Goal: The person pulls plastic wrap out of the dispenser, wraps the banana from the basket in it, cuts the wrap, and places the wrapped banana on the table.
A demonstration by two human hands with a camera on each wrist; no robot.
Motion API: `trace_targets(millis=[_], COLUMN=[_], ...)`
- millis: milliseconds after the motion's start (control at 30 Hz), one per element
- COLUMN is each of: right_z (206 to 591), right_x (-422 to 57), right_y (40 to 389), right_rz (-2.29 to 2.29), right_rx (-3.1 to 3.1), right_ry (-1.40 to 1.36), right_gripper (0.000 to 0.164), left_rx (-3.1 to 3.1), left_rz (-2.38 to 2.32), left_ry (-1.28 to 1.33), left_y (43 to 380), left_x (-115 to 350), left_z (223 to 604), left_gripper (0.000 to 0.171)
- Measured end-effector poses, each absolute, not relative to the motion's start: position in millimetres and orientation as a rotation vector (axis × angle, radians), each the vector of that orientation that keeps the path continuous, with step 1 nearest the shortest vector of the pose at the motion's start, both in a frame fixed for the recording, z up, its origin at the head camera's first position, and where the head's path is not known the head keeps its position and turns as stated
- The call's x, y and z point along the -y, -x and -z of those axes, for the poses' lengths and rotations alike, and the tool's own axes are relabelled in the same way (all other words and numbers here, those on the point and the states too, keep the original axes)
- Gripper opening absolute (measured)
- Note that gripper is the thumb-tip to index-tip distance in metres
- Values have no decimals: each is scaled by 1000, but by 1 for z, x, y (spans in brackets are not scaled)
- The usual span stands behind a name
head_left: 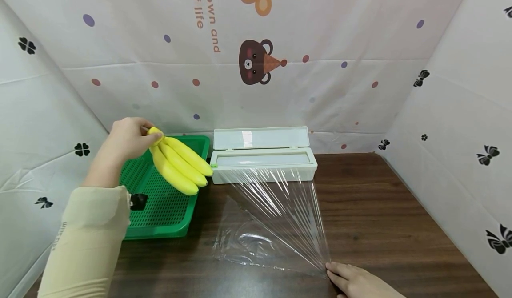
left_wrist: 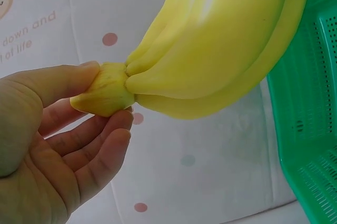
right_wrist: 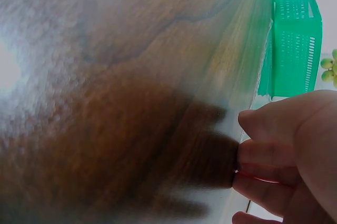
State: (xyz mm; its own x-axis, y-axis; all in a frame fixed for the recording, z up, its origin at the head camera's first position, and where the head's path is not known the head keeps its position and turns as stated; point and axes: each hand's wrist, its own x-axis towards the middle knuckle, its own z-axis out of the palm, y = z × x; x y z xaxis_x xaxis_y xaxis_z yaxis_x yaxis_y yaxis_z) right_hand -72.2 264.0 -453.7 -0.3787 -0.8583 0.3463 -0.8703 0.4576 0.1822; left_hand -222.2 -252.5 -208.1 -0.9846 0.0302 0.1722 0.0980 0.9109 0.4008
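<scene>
"What's nearest you?"

"My right hand [head_left: 354, 281]. Its thumb and fingers are nearly together, pinching a corner of the film [head_left: 276, 227], which draws in tight creases toward my fingertips over the table [head_left: 372, 209]."

"And your left hand [head_left: 127, 138]?"

"Farther off. Thumb and fingers grip the stem end of the bananas [head_left: 176, 167]; my lower fingers curl loosely beneath it."

"Where do the bananas sit?"

"Held up in that hand, over the right part of the green basket [head_left: 160, 232] as my head camera sees it, tips pointing down and rightward."

"Beyond that?"

"The white box [head_left: 228, 176], just beside the basket, its lid [head_left: 276, 137] raised. The film runs back to its front. Last comes the wall cloth [head_left: 340, 107], printed with bears and dots."
</scene>
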Motion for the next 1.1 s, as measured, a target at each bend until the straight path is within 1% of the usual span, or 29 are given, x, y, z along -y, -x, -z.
trace_targets(millis=[267, 533, 767, 1100], right_z=[456, 451, 450, 451], right_x=[-265, -264, -264, -264], right_y=[73, 70, 70, 70], right_rz=[-50, -38, -2, -35], right_rx=[2350, 2351, 2321, 2331], right_ry=[-1454, -1439, -1424, -1438], right_gripper=[44, 44, 48, 46], left_rx=[2897, 2887, 2880, 2860], left_rz=[627, 648, 671, 709], left_ry=[108, 114, 125, 152], left_y=[219, 217, 216, 214], left_x=[244, 232, 222, 214], left_z=[208, 207, 207, 210], left_gripper=[42, 42, 39, 33])
